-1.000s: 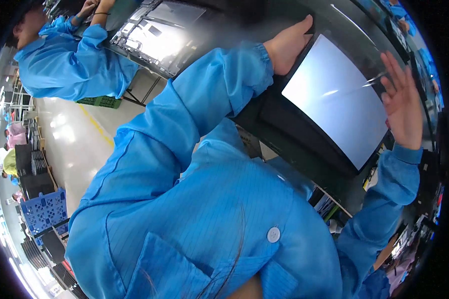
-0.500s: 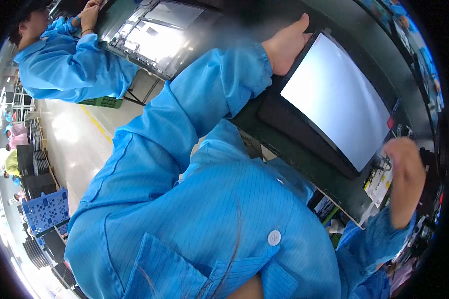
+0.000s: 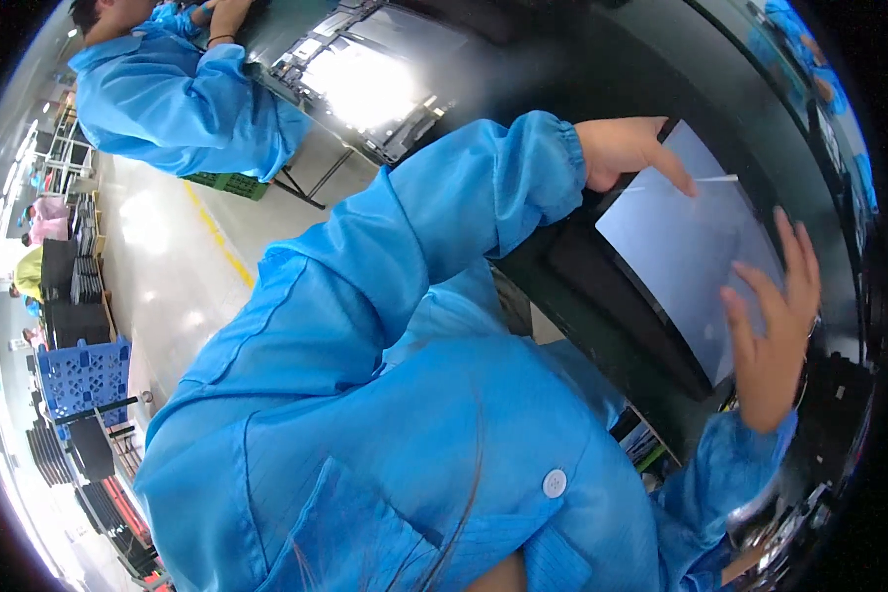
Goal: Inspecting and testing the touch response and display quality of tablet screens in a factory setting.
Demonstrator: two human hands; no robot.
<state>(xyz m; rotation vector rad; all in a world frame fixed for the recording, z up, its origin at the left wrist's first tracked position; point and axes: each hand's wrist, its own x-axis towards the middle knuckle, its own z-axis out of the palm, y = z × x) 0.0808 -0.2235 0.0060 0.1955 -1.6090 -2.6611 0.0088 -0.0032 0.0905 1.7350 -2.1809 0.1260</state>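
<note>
**Flat rectangular panel, pale blue-grey with a black border, pale side up on a dark green workbench**

Condition of work: panel laid out, its pale side exposed, with both hands at it. No part is seen lifted or separated from it. Work on the piece appears, by judgement, to be under way rather than closed; how much is left cannot be told. A thin whitish line crosses the upper end; whether a reflection or an object, unclear.

Left hand, bare, in a blue cuffed sleeve: at the panel's upper-left end. One digit extends over the pale face; the others lie about the upper corner, partly hidden. Whether they grasp the edge or merely rest there cannot be told.

Right hand, bare, in a matching sleeve: at the panel's right-hand side, fingers spread and parted, grasping nothing visible. Fingertips point away from the wearer, some overlapping the pale face in this view; contact not determinable.

Position of panel: between the two hands, its near long side toward the wearer's body.

Adjacent item: one open, silvery, rectangular frame assembly, under strong glare, well apart, beyond the left sleeve.
</note>
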